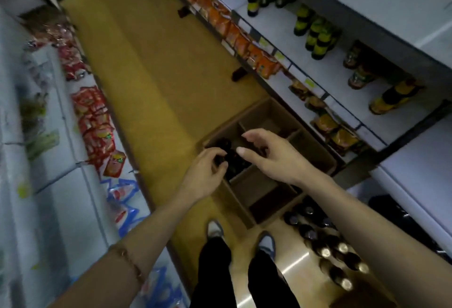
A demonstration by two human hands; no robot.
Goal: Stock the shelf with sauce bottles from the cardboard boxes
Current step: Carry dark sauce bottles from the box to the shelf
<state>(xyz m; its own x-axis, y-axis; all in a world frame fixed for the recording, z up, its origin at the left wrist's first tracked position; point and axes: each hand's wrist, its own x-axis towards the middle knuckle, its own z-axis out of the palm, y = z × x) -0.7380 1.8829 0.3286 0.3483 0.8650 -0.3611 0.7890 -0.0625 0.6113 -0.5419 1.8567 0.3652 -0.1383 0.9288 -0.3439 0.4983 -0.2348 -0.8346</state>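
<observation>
Reaching into the brown cardboard box [315, 151] on the floor, your left hand [205, 173] curls its fingers round a dark sauce bottle [223, 147] top. Your right hand [271, 153] hovers spread and holds nothing. Pull straight up, slowly.

Red snack packets [94, 121] line the left display.
</observation>
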